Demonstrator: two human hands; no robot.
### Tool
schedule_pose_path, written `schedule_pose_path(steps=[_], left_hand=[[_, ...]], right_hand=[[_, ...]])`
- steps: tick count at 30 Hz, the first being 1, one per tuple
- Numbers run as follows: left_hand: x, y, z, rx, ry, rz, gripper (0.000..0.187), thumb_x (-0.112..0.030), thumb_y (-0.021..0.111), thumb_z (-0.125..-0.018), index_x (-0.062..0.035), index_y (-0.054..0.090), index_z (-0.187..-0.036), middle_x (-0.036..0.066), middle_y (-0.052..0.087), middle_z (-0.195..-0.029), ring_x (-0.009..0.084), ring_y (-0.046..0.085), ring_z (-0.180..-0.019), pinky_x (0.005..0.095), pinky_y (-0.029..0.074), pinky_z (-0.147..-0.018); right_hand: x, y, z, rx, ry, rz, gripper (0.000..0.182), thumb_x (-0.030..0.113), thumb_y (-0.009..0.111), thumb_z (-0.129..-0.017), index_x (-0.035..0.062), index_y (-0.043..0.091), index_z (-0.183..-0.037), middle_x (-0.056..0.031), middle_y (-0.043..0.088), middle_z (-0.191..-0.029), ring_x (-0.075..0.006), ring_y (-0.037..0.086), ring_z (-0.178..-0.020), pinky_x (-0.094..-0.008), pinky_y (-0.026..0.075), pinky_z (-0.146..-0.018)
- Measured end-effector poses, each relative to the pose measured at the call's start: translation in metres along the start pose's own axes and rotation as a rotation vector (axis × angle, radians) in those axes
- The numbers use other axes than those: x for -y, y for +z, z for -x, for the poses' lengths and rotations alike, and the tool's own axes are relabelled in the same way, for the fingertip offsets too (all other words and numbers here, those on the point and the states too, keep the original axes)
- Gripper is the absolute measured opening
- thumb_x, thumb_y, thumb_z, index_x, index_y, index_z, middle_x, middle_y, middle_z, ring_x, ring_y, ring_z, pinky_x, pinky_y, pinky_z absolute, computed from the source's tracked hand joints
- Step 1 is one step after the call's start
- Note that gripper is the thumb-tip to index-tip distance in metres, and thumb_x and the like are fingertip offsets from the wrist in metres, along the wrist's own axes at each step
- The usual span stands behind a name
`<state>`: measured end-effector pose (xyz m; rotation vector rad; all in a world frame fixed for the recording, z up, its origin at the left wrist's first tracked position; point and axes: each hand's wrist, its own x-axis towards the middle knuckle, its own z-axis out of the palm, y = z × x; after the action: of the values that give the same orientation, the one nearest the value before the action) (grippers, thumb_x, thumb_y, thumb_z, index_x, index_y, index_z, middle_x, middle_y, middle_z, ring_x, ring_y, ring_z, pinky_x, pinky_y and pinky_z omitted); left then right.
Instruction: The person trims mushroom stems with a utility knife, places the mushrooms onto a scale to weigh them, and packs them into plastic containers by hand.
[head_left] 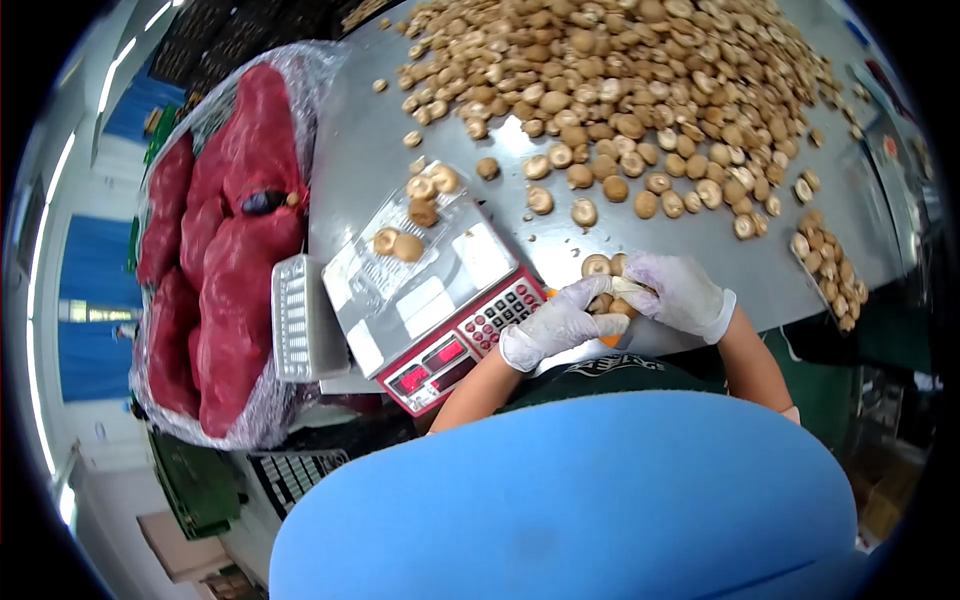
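Note:
Both my hands wear whitish gloves and meet at the table's near edge, to the right of the scale. My left hand (562,322) is closed around mushrooms (598,266) from the left side. My right hand (682,292) has its fingers pressed together at the right of the same mushrooms, over one with a pale stem. The fingertips partly hide what lies between them. The red and white scale (480,318) bears a clear plastic tray (432,240) with several mushrooms in it.
A large heap of mushrooms (610,75) covers the far part of the metal table (350,110). Stacked white trays (300,318) stand left of the scale. Red bags in clear wrap (240,300) lie farther left. A filled tray of mushrooms (832,268) sits at the right edge.

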<state>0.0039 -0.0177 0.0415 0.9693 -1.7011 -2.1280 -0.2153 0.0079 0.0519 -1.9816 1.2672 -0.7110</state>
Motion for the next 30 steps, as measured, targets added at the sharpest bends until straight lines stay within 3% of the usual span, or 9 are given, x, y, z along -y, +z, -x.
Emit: schedule_pose_path(steps=[5,10,14,15,19,20,24,26,30], left_hand=[[0.012,-0.007,0.017,-0.105,0.162,-0.009,0.044,-0.01,0.081,-0.083,-0.0024,0.062,-0.122,0.004,0.065,-0.109,0.0114,0.058,-0.101,0.0282,0.049,-0.093],[-0.001,-0.027,0.053,0.128,0.036,0.207,0.046,-0.006,0.083,-0.078,-0.0032,0.064,-0.12,0.002,0.063,-0.11,0.0112,0.058,-0.103,0.0265,0.05,-0.089],[-0.006,-0.048,0.087,-0.168,0.213,-0.057,0.047,-0.02,0.084,-0.076,-0.006,0.065,-0.116,0.002,0.062,-0.098,0.0126,0.058,-0.093,0.0283,0.049,-0.085],[-0.012,-0.056,0.103,-0.261,0.171,0.041,0.048,-0.022,0.085,-0.075,-0.0074,0.064,-0.115,0.004,0.061,-0.104,0.0143,0.057,-0.097,0.0297,0.048,-0.087],[-0.034,-0.096,0.14,-0.871,0.348,-0.087,0.047,-0.016,0.085,-0.08,-0.0046,0.06,-0.119,0.004,0.06,-0.113,0.0155,0.058,-0.106,0.0322,0.05,-0.095],[-0.037,-0.11,0.143,-0.985,0.344,-0.139,0.049,-0.014,0.085,-0.081,-0.0037,0.06,-0.122,0.006,0.061,-0.114,0.0155,0.06,-0.105,0.0308,0.052,-0.092],[-0.022,-0.152,0.138,-1.186,0.436,-0.485,0.045,-0.012,0.079,-0.086,0.001,0.059,-0.123,0.011,0.055,-0.12,0.0197,0.062,-0.105,0.0307,0.052,-0.092],[-0.015,-0.16,0.135,-1.142,0.279,-0.716,0.049,-0.017,0.08,-0.084,0.0012,0.059,-0.125,0.014,0.052,-0.128,0.0252,0.055,-0.119,0.035,0.047,-0.102],[-0.006,-0.161,0.132,-1.111,0.294,-0.803,0.048,-0.016,0.08,-0.083,0.0014,0.063,-0.125,0.018,0.045,-0.144,0.0299,0.047,-0.131,0.0358,0.042,-0.109]], right_hand=[[0.012,0.014,-0.016,0.024,-0.024,-0.12,0.008,0.01,0.063,-0.088,0.0026,0.06,-0.086,-0.0205,0.059,-0.081,-0.0389,0.054,-0.071,-0.0393,0.048,-0.064],[0.017,0.013,-0.027,0.472,0.222,-0.641,0.016,0.019,0.062,-0.1,0.0046,0.066,-0.105,0.0062,0.06,-0.087,-0.005,0.053,-0.079,-0.0229,0.045,-0.068],[0.046,0.011,-0.078,0.469,0.06,-0.599,0.024,0.027,0.058,-0.101,0.0054,0.068,-0.096,0.0023,0.061,-0.083,-0.0045,0.055,-0.076,-0.0221,0.045,-0.069],[0.078,0.0,-0.093,0.452,0.33,-0.51,0.024,0.026,0.057,-0.099,0.0057,0.068,-0.09,-0.0017,0.061,-0.081,-0.0073,0.056,-0.078,-0.0266,0.048,-0.073],[0.076,0.026,-0.171,-0.091,-0.53,0.162,0.018,0.021,0.056,-0.097,0.0068,0.064,-0.104,-0.0091,0.06,-0.099,-0.0265,0.06,-0.091,-0.0373,0.051,-0.08],[0.056,0.042,-0.198,-0.315,-0.85,0.526,0.025,0.008,0.062,-0.09,0.0092,0.063,-0.115,-0.0122,0.062,-0.123,-0.0333,0.062,-0.111,-0.0405,0.053,-0.09],[0.075,0.074,-0.25,-0.293,-0.645,0.228,0.022,0.023,0.058,-0.098,0.0079,0.067,-0.111,-0.0151,0.065,-0.118,-0.033,0.064,-0.11,-0.0395,0.053,-0.09],[0.08,0.085,-0.259,0.074,-0.199,-0.151,0.041,0.041,0.05,-0.102,0.0061,0.069,-0.111,-0.0164,0.069,-0.112,-0.0314,0.065,-0.111,-0.0364,0.053,-0.093],[0.09,0.084,-0.239,-0.095,-0.203,-0.29,0.043,0.041,0.052,-0.102,0.0069,0.068,-0.122,-0.0153,0.071,-0.115,-0.0293,0.064,-0.115,-0.0337,0.051,-0.096]])
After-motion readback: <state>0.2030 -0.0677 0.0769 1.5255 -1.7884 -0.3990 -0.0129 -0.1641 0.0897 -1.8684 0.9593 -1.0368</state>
